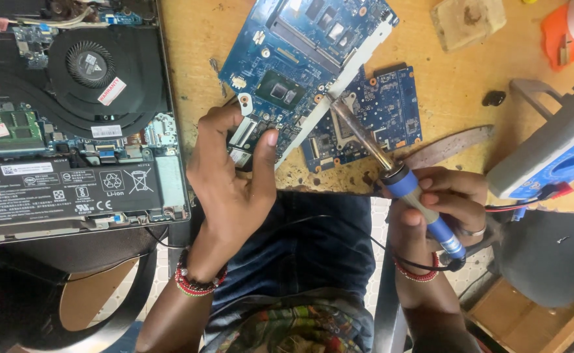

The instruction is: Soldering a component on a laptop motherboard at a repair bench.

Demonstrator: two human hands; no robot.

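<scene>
My left hand (234,176) grips the near corner of a blue laptop circuit board (300,65) that lies tilted on the wooden bench, thumb pressed on its lower edge. My right hand (440,206) is closed around the blue handle of a soldering iron (391,173). Its metal shaft reaches up and left, and the tip rests at the board's right edge near a screw hole. A second, smaller blue circuit board (388,111) lies partly under the first one, beneath the iron's shaft.
An opened laptop (71,117) with fan and black battery exposed fills the left. A blue and grey meter (561,150) with red and black leads sits at right. A tan block (467,21) and an orange object (561,33) lie at the back.
</scene>
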